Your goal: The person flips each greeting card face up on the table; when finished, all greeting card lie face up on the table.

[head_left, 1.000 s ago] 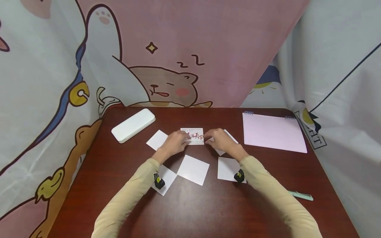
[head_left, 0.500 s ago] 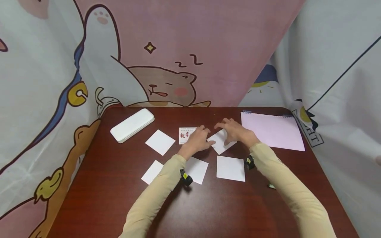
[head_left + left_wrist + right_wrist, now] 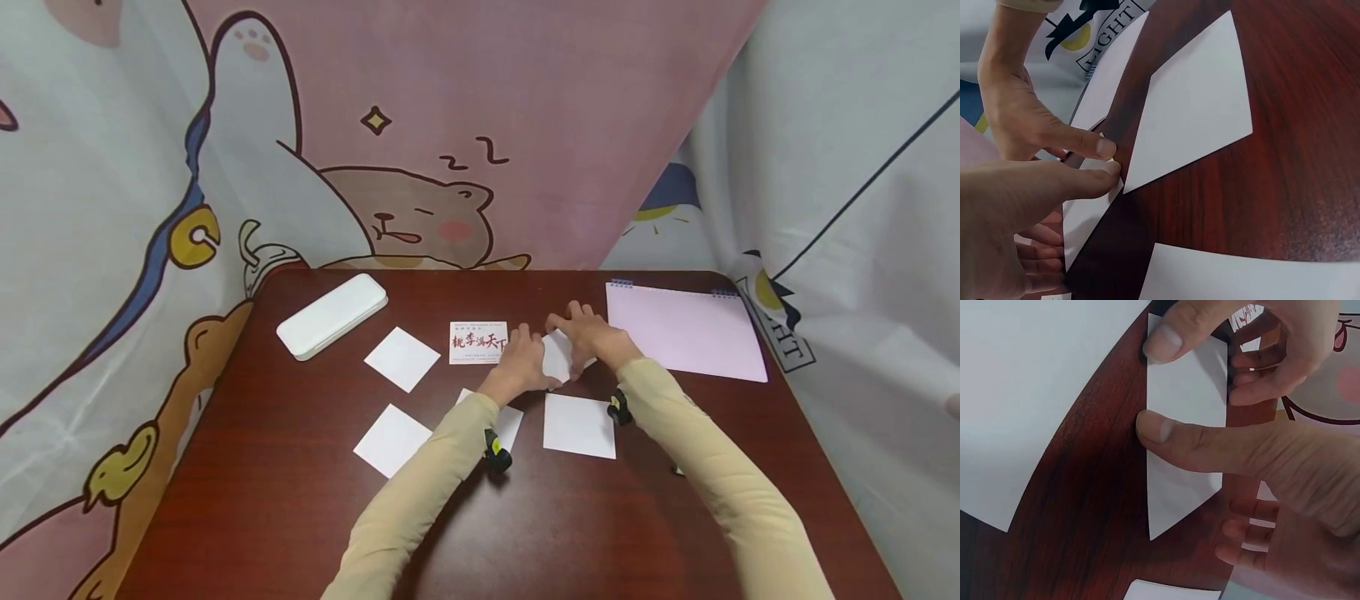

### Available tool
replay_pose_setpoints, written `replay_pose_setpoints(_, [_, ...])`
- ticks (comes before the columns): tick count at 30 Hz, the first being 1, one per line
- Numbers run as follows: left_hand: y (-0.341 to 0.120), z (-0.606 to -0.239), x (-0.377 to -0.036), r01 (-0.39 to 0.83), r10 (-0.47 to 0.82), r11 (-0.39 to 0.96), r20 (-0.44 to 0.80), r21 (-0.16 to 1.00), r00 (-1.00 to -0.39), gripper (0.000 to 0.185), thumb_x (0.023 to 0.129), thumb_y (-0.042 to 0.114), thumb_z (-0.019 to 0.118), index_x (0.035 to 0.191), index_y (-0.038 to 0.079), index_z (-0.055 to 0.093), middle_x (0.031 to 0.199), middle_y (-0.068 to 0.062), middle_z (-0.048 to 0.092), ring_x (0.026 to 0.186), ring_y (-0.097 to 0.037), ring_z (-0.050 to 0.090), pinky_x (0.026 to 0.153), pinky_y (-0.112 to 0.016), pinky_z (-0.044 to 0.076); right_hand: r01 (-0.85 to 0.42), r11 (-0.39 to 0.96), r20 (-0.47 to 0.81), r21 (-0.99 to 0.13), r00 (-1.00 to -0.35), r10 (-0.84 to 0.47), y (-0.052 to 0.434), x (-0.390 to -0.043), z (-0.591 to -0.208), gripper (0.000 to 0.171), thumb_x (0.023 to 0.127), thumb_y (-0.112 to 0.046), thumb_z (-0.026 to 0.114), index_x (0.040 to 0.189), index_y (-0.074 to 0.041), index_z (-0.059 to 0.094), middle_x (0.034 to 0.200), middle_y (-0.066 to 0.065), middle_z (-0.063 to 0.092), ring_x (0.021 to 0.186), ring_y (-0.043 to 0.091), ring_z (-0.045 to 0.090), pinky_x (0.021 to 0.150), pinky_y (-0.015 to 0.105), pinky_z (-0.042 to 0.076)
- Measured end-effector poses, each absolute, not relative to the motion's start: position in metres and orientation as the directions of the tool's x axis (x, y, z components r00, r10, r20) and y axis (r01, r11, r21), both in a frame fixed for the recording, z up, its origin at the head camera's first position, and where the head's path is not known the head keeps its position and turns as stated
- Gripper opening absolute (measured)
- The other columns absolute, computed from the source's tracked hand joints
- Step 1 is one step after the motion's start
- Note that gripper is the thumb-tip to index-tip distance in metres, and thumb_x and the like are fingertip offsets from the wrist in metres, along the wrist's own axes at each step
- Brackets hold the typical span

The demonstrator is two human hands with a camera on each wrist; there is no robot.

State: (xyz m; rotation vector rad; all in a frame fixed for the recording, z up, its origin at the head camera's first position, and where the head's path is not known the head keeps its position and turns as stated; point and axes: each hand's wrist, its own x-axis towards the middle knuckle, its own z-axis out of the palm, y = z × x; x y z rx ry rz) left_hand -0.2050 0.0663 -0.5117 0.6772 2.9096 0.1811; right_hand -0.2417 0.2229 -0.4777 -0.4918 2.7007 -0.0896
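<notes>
Both hands are at one white square card [image 3: 556,358] lying on the table. My left hand [image 3: 522,363] grips it from the left, thumb on the near edge and fingers along the far edge. From the right, my right hand [image 3: 589,337] holds it the same way; the right wrist view shows its thumb [image 3: 1172,439] beside the left thumb [image 3: 1166,344]. A card with red Chinese characters [image 3: 477,342] lies left of my left hand. Two more white cards lie nearby, one card [image 3: 579,426] in front and another card [image 3: 508,427] partly hidden by my left forearm.
Farther left lie white cards, one card [image 3: 402,359] behind another card [image 3: 390,440]. A white case [image 3: 332,317] stands at the back left. A pink spiral pad [image 3: 686,331] lies at the back right. My right sleeve nearly hides a green pen [image 3: 678,471].
My left hand has moved right, from the printed card to the white one. My right hand has moved right and back onto it. The white card has turned and its edges are now gripped.
</notes>
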Motion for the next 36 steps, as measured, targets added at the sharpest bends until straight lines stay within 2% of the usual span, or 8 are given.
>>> replay_pose_setpoints(6, [0.067, -0.512, -0.205, 0.415, 0.434, 0.896, -0.118, 0.16, -0.893, 0.093, 0.077, 0.066, 0.077, 0.134, -0.003, 0.053, 0.127, -0.015, 0.048, 0.115, -0.025, 0.049, 0.092, -0.031, 0.051, -0.358, 0.919, -0.329, -0.165, -0.859, -0.393, 0.226, -0.245, -0.479, 0.09, 0.051, -0.02, 0.101, 0.124, -0.014, 0.048, 0.125, 0.02, 0.048, 0.112, 0.04, 0.047, 0.094, 0.057, 0.05])
replay_pose_setpoints(9, [0.067, -0.512, -0.207, 0.401, 0.426, 0.893, -0.097, 0.202, -0.899, 0.089, 0.08, 0.057, 0.079, 0.137, -0.004, 0.049, 0.128, -0.016, 0.05, 0.118, -0.027, 0.051, 0.097, -0.033, 0.051, -0.393, 0.901, -0.263, -0.183, -0.864, -0.43, 0.23, -0.245, -0.481, 0.086, 0.054, -0.021, 0.1, 0.12, -0.01, 0.047, 0.12, 0.019, 0.058, 0.106, 0.04, 0.051, 0.092, 0.056, 0.049])
replay_pose_setpoints(13, [0.064, -0.509, -0.212, 0.405, 0.427, 0.868, -0.016, 0.287, -0.904, 0.069, 0.084, 0.036, 0.082, 0.131, -0.003, 0.051, 0.122, -0.016, 0.059, 0.114, -0.029, 0.06, 0.097, -0.036, 0.053, -0.419, 0.882, -0.17, -0.217, -0.873, -0.456, 0.236, -0.244, -0.479, 0.068, 0.065, -0.014, 0.095, 0.118, -0.007, 0.052, 0.114, 0.017, 0.067, 0.102, 0.039, 0.058, 0.091, 0.053, 0.051])
replay_pose_setpoints(18, [0.057, -0.501, -0.216, 0.431, 0.436, 0.817, 0.078, 0.383, -0.896, 0.037, 0.089, 0.014, 0.075, 0.12, 0.003, 0.059, 0.11, -0.011, 0.065, 0.103, -0.025, 0.067, 0.088, -0.033, 0.057, -0.456, 0.86, -0.043, -0.23, -0.878, -0.477, 0.245, -0.24, -0.47, 0.037, 0.082, -0.003, 0.082, 0.112, -0.009, 0.062, 0.108, 0.016, 0.07, 0.099, 0.035, 0.067, 0.086, 0.049, 0.056])
replay_pose_setpoints(21, [0.053, -0.492, -0.217, 0.449, 0.437, 0.776, 0.135, 0.444, -0.889, 0.025, 0.093, 0.007, 0.069, 0.118, 0.005, 0.064, 0.109, -0.009, 0.067, 0.102, -0.022, 0.069, 0.087, -0.032, 0.057, -0.49, 0.838, 0.044, -0.241, -0.868, -0.495, 0.252, -0.237, -0.464, 0.027, 0.086, 0.002, 0.076, 0.107, -0.009, 0.065, 0.103, 0.015, 0.07, 0.093, 0.032, 0.069, 0.081, 0.049, 0.059])
replay_pose_setpoints(25, [0.048, -0.481, -0.217, 0.484, 0.444, 0.727, 0.204, 0.486, -0.872, 0.02, 0.097, 0.003, 0.063, 0.114, 0.009, 0.071, 0.107, -0.006, 0.071, 0.098, -0.019, 0.07, 0.084, -0.029, 0.058, -0.533, 0.808, 0.145, -0.25, -0.846, -0.513, 0.259, -0.232, -0.455, 0.02, 0.087, 0.005, 0.073, 0.1, -0.008, 0.067, 0.097, 0.013, 0.072, 0.085, 0.031, 0.069, 0.075, 0.048, 0.058])
replay_pose_setpoints(32, [0.04, -0.474, -0.208, 0.56, 0.504, 0.726, 0.244, 0.4, -0.828, 0.02, 0.098, 0.006, 0.063, 0.109, 0.014, 0.078, 0.102, 0.0, 0.076, 0.096, -0.015, 0.071, 0.083, -0.028, 0.058, -0.569, 0.779, 0.258, -0.265, -0.82, -0.511, 0.265, -0.213, -0.455, 0.015, 0.085, 0.005, 0.073, 0.087, -0.009, 0.07, 0.082, 0.004, 0.072, 0.071, 0.02, 0.064, 0.068, 0.042, 0.055])
replay_pose_setpoints(36, [0.036, -0.485, -0.199, 0.603, 0.557, 0.72, 0.233, 0.343, -0.797, 0.019, 0.098, 0.007, 0.063, 0.108, 0.013, 0.079, 0.103, 0.001, 0.077, 0.098, -0.015, 0.072, 0.084, -0.028, 0.058, -0.585, 0.764, 0.26, -0.272, -0.809, -0.527, 0.265, -0.204, -0.469, 0.016, 0.082, 0.004, 0.076, 0.082, -0.011, 0.071, 0.078, 0.001, 0.073, 0.068, 0.015, 0.065, 0.065, 0.04, 0.055])
